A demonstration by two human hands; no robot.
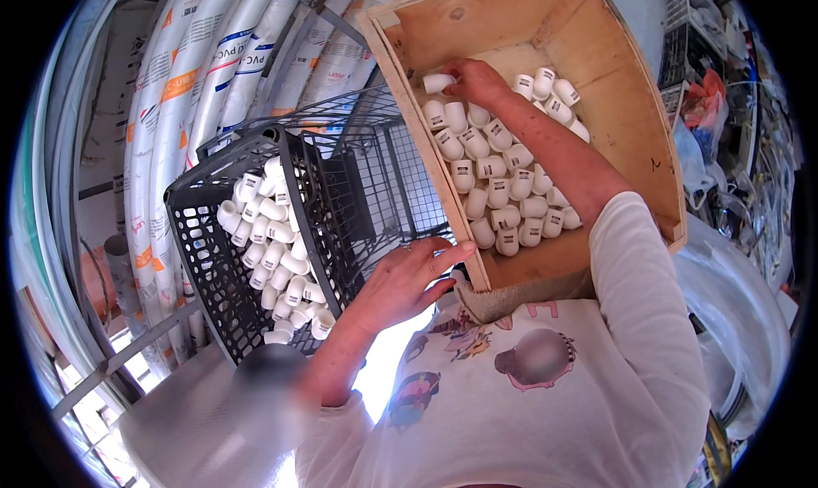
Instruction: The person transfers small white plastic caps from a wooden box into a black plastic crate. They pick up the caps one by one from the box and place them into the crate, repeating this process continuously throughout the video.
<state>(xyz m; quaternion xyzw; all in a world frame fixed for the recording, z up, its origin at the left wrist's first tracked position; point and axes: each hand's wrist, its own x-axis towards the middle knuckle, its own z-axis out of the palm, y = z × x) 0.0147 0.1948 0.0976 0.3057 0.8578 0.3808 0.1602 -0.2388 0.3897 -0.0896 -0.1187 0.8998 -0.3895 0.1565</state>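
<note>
Inside a wooden box, my right hand grips a white plastic pipe elbow near the far left corner. Many more white elbows, several with dark labels, lie side by side on the box floor below that hand. My left hand holds no fitting; its fingers are apart, and the index fingertip rests at the box's left rim. To the left, a black plastic crate holds a heap of similar white elbows.
A wire cart or basket stands between crate and box. Wrapped white PVC pipes rise behind the crate, crossed by a metal frame bar. Clear coiled hose and plastic bags are at the right.
</note>
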